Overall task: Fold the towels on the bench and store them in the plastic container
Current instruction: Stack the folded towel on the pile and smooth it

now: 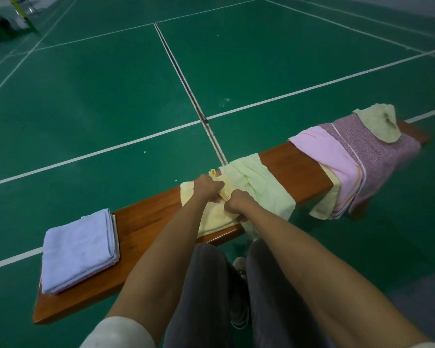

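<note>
Fingers (219, 195) of both my hands are curled tight on the folded edge of the yellow towel (212, 217), which lies across the middle of the counter (146, 222), with the left hand (206, 188) just beside the right hand (237, 203). I judge the near part hanging over the front rim may slide off when I pull. The green towel (261, 187) overlaps it and could drag along. No plastic container is visible.

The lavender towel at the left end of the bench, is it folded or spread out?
Folded. The lavender towel lies as a neat rectangle with stacked layer edges showing along its right side.
</note>
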